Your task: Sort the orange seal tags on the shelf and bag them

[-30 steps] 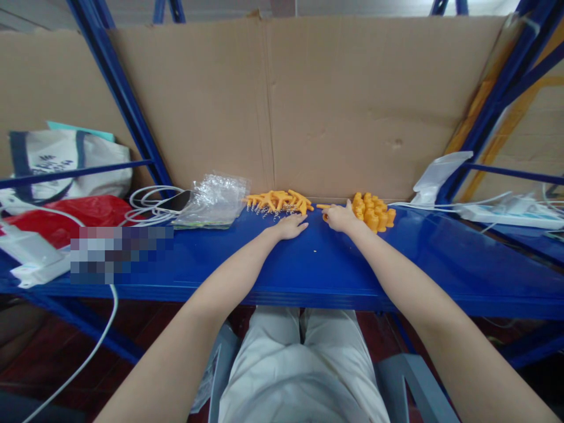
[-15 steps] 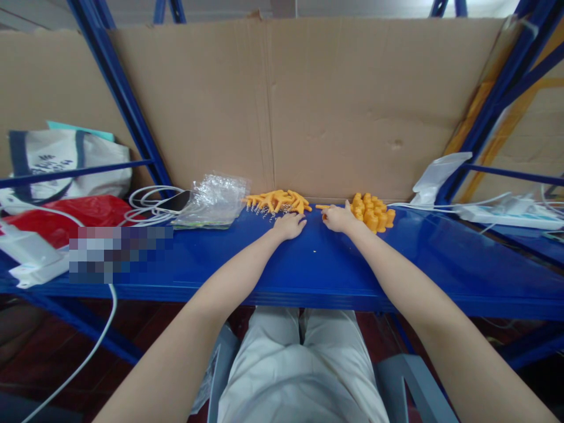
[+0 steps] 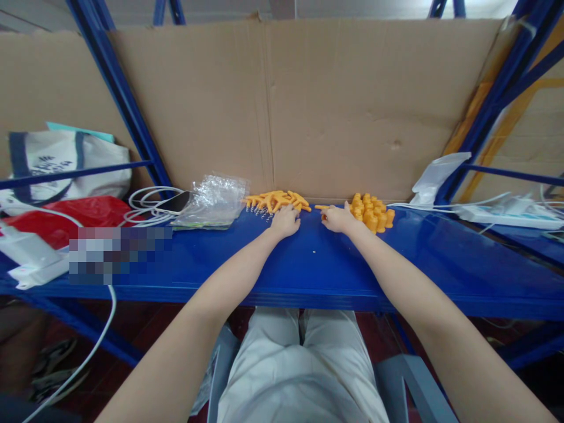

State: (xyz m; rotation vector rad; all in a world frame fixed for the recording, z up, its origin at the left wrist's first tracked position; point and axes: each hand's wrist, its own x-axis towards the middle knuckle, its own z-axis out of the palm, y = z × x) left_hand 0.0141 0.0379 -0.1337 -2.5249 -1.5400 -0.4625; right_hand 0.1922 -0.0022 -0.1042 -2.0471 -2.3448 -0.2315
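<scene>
On the blue shelf (image 3: 317,264), a heap of flat orange plastic pieces (image 3: 274,201) lies against the cardboard wall. My left hand (image 3: 286,221) rests at the heap's near edge, fingers curled onto the pieces there. A cluster of chunky orange parts (image 3: 373,212) sits to the right. My right hand (image 3: 337,219) lies just left of that cluster, fingers closed around a thin orange piece (image 3: 321,207) that sticks out to the left.
A crumpled clear plastic bag (image 3: 214,200), a phone (image 3: 176,201) and coiled white cables (image 3: 147,205) lie at the left. Further left are a red bag (image 3: 66,217) and a tote bag (image 3: 61,161). A white power strip (image 3: 506,214) sits at the right. Brown cardboard (image 3: 335,106) backs the shelf.
My left hand has slid forward from the bare shelf to the orange heap and its fingers have curled. The right hand has hardly moved.
</scene>
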